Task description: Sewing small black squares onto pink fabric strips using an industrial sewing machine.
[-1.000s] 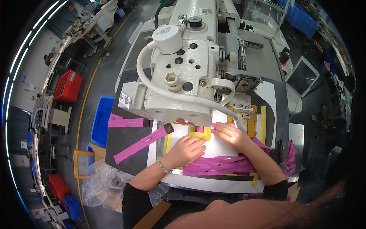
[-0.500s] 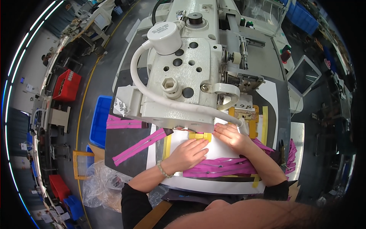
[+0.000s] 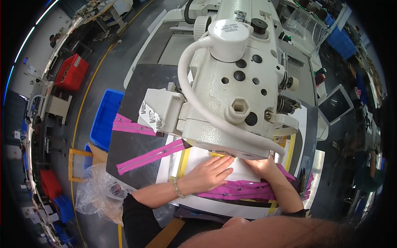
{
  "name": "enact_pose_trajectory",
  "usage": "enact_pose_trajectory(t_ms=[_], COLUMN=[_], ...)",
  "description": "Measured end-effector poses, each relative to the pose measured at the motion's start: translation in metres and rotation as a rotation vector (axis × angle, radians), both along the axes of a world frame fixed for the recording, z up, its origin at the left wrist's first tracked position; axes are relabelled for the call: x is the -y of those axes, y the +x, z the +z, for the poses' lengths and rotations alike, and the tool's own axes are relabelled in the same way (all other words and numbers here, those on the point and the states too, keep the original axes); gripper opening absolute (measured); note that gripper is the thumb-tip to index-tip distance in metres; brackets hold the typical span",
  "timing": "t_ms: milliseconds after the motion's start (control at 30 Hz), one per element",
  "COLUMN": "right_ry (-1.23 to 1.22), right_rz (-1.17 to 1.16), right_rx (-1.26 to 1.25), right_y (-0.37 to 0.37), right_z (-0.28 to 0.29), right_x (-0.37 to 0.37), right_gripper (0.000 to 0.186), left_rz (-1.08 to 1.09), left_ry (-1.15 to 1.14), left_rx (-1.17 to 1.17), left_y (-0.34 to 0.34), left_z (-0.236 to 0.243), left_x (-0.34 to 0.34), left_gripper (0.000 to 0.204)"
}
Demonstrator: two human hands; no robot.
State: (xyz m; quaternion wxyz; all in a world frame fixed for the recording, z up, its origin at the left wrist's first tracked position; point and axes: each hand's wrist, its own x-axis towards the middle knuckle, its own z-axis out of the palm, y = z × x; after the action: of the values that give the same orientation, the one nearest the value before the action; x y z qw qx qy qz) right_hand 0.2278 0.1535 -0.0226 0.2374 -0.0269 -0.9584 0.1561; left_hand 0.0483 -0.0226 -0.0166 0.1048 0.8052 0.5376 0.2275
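Observation:
My left hand [image 3: 211, 173] lies flat on the white sheet [image 3: 194, 159], fingers outstretched toward a small yellow piece [image 3: 220, 154] at the front of the sewing machine head [image 3: 231, 136]. The machine head covers the fingers of my right hand [image 3: 264, 166]; what they touch is hidden. Between my forearms lies a bunch of magenta zippers [image 3: 237, 190] with dark sliders. Left of my left hand, a single magenta zipper [image 3: 151, 157] slants across the dark plate, its upper end near the machine. Further magenta zippers [image 3: 134, 126] lie behind it.
A white cable [image 3: 190, 91] loops over the machine head. Left of the dark work plate [image 3: 144, 87] stand a blue bin [image 3: 106, 120] and a crumpled clear plastic bag [image 3: 99, 192]. A tablet-like screen [image 3: 336, 103] stands at the right. Red crates [image 3: 71, 72] are farther left.
The view has shifted, so the machine head appears farther right and now covers my right fingers. My left hand remains beside the yellow piece, its fingers still outstretched.

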Motion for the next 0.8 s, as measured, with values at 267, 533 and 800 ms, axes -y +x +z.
enact_pose_trajectory(t_ms=[267,533,800], right_ry=[-0.150,-0.232,-0.211], right_rz=[-0.009,-0.030,-0.012], right_rx=[0.016,0.055,0.055], right_y=[-0.002,0.005,0.007], right_z=[0.002,-0.008,-0.005], right_x=[0.002,0.001,0.002], right_gripper=[0.024,0.023,0.028], left_rz=[0.012,0.015,0.017], left_ry=[0.020,0.014,0.009], left_rx=[0.021,0.017,0.019], left_y=[0.000,-0.001,-0.001], left_z=[0.002,0.007,0.004], left_x=[0.000,-0.002,0.000], left_gripper=[0.045,0.044,0.044])
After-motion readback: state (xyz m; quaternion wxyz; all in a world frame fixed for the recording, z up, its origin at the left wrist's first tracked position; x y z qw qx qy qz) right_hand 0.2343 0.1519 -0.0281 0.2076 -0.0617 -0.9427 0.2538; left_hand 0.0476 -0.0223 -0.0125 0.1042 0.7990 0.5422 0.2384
